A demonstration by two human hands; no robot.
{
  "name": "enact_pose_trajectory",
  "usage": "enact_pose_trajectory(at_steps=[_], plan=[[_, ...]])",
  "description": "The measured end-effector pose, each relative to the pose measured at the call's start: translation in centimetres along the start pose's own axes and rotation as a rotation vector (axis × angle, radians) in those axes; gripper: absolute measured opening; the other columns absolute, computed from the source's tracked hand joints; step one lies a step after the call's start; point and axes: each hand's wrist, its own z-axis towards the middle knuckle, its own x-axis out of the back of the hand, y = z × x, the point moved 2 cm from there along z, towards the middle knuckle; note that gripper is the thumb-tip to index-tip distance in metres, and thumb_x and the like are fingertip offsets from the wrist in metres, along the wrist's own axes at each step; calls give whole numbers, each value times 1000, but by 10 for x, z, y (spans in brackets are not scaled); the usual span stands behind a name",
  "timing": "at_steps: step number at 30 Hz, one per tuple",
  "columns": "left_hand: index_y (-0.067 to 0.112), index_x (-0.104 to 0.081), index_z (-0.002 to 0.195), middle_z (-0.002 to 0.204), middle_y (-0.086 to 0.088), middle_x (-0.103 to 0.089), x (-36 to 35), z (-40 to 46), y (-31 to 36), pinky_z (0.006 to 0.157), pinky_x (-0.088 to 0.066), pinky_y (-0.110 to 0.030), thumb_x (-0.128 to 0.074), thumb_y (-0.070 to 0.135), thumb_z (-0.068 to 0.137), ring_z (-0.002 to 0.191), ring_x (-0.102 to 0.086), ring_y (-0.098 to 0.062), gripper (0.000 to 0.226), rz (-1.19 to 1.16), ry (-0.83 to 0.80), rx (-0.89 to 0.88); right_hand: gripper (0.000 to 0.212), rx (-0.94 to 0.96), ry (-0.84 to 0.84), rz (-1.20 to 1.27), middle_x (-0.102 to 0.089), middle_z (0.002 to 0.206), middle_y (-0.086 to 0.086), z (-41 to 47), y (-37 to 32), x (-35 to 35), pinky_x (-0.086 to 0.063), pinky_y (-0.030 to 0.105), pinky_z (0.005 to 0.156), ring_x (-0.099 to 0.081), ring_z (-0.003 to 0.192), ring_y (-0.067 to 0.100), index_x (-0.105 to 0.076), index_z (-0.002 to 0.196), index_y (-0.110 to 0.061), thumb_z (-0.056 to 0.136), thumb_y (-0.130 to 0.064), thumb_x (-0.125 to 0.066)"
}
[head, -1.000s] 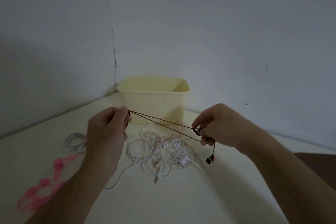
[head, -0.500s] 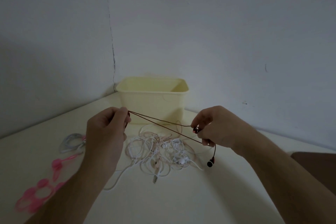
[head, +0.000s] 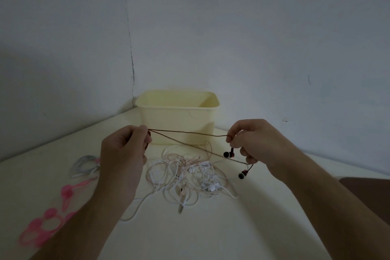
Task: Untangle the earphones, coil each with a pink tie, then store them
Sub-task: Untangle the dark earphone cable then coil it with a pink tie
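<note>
The right hand (head: 251, 141) has spread its grip since a moment ago, splitting the two strands; the left hand (head: 124, 150) pinches the dark red earphones (head: 185, 132) taut above the tangled pile (head: 185, 175) on the tabletop (head: 211, 234), before the yellow bin (head: 177, 122).

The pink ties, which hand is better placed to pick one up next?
Left. The pink ties lie on the table beside the left forearm, and the left hand pinches only the red cord. The right hand holds the earbud end, farther away.
</note>
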Motion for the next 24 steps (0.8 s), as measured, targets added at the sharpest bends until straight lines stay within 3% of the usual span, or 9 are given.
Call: enact_pose_trajectory(at_steps=[4, 7, 9, 14, 17, 21, 24], plan=[[6, -59, 61, 50, 5, -37, -1, 0, -1, 68, -32, -42, -61, 13, 98, 55, -28, -17, 38, 4, 6, 4, 21, -21, 13, 136, -60, 76, 5, 0, -4, 1, -37, 25, 47, -48, 54, 21, -68, 79, -10, 88, 5, -58], [7, -59, 61, 50, 5, -37, 0, 0, -1, 63, -31, -39, -61, 14, 98, 53, -28, -16, 38, 12, -3, -8, 12, -127, 44, 217, -62, 93, 13, 1, -9, 4, -35, 28, 50, -44, 54, 23, -63, 86, -4, 93, 3, -56], [7, -60, 61, 51, 4, -37, 0, 0, -1, 60, -28, -36, -61, 12, 98, 53, -28, -16, 37, 8, -4, -7, 9, -112, 69, 244, -67, 93, 14, 2, -7, 7, -34, 29, 52, -42, 53, 22, -65, 88, 0, 94, -2, -59], [8, -60, 61, 50, 5, -37, -1, -2, 1, 57, -25, -34, -61, 11, 98, 53, -27, -16, 38, -2, -5, 2, 30, -24, 133, 15, -69, 59, 8, 3, 4, 11, -40, 29, 52, -49, 47, 18, -72, 75, -2, 92, -27, -73], [7, -60, 61, 49, 6, -38, -1, -2, 2, 57, -25, -33, -61, 10, 99, 52, -28, -15, 38, -9, 2, 10, 46, -82, 161, 143, -80, 83, 15, 3, 5, 12, -45, 36, 59, -62, 55, 27, -62, 70, -3, 98, -40, -68], [0, -59, 65, 53, 2, -39, -3, -5, 2, 56, -16, -36, -60, 7, 98, 55, -25, -17, 34, 2, -48, -8, 57, -146, 90, 250, -79, 83, 19, -1, 5, 8, -48, 33, 59, -68, 53, 32, -62, 75, -4, 107, -50, -50], [-2, -57, 66, 54, 2, -39, -2, -5, 1, 56, -17, -34, -60, 7, 99, 55, -24, -17, 34, 9, -53, -20, 69, -138, 44, 195, -79, 84, 20, 1, 7, 6, -55, 38, 71, -74, 65, 36, -69, 76, -2, 107, -57, -42]])
